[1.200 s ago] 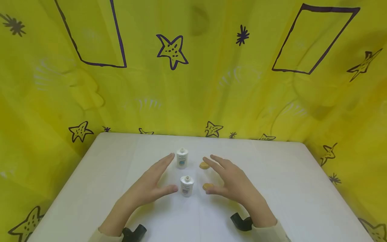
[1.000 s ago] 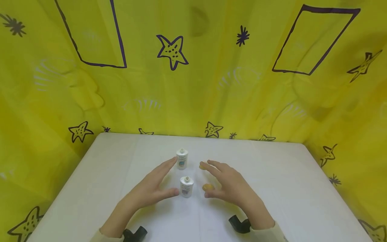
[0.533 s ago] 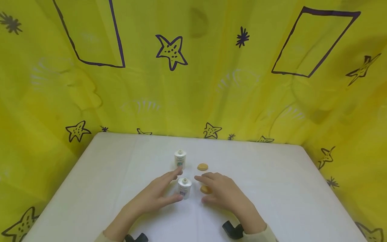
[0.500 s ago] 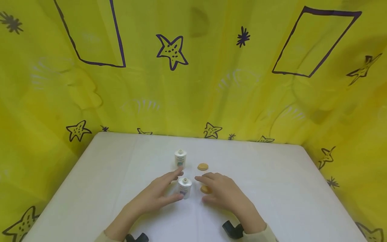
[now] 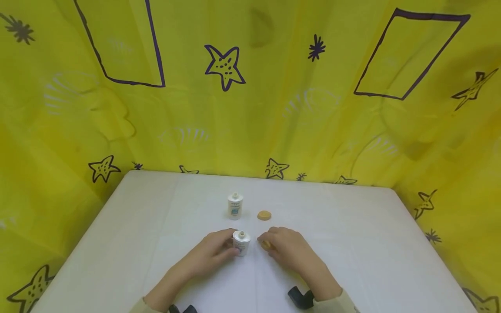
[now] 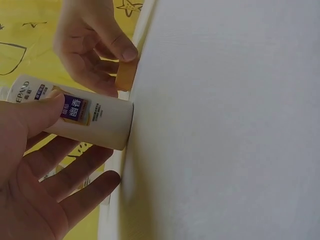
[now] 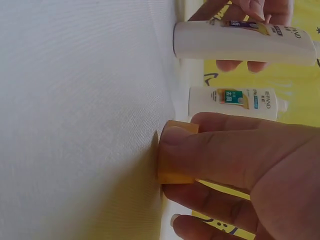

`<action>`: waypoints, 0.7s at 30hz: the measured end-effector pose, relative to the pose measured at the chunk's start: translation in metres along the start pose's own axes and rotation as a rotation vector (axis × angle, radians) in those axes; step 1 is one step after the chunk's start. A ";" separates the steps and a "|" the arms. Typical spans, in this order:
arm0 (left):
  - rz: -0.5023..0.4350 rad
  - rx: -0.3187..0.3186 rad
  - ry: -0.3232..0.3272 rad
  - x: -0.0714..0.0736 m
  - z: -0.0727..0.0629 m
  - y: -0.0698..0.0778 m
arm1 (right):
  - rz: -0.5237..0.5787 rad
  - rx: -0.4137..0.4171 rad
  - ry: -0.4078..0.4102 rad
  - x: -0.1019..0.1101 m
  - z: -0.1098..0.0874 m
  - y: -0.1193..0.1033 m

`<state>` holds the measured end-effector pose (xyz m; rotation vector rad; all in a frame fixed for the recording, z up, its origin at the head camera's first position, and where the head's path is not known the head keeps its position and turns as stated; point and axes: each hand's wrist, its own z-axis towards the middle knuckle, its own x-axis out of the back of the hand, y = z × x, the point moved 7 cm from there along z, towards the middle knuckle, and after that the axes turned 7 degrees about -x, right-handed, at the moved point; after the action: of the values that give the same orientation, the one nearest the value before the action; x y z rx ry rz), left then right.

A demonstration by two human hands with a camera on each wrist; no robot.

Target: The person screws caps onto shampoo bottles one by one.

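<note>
A small white shampoo bottle (image 5: 241,244) with a bare, capless neck stands upright on the white table. My left hand (image 5: 211,254) grips it, thumb on its purple-labelled front (image 6: 75,107) and fingers behind it. To its right lies a golden-yellow cap (image 5: 266,245), which my right hand (image 5: 289,250) pinches. In the right wrist view, the thumb presses one side of this cap (image 7: 177,172), and its base is at the table surface. Farther back stands a second capless shampoo bottle (image 5: 235,208), green-labelled in the right wrist view, with another yellow cap (image 5: 264,215) lying to its right.
The white table (image 5: 332,217) has rounded far corners. Behind and beside it hangs a yellow curtain (image 5: 258,108) with drawn stars. Black curved pieces (image 5: 301,298) sit below both wrists.
Both hands have come down and towards me from above the bottles and caps. The left hand has closed round the nearer shampoo bottle, and the right has taken hold of the nearer cap.
</note>
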<state>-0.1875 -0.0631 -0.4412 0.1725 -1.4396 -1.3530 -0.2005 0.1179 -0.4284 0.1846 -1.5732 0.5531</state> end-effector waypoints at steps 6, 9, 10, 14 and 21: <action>0.008 -0.015 0.048 -0.002 0.002 0.001 | -0.013 0.028 0.056 0.001 -0.002 0.001; -0.011 -0.023 0.046 -0.004 0.004 0.003 | -0.013 0.035 0.078 0.006 -0.003 0.001; -0.017 -0.023 0.044 -0.004 0.004 0.004 | -0.007 0.039 0.094 0.009 -0.004 0.000; -0.100 -0.017 0.046 -0.004 0.007 0.006 | 0.050 0.072 0.171 0.023 -0.007 -0.003; -0.224 -0.019 0.116 0.003 0.007 0.011 | 0.186 0.156 0.259 0.043 -0.014 -0.013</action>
<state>-0.1884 -0.0573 -0.4293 0.4032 -1.3395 -1.5116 -0.1862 0.1217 -0.3838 0.0802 -1.3033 0.8134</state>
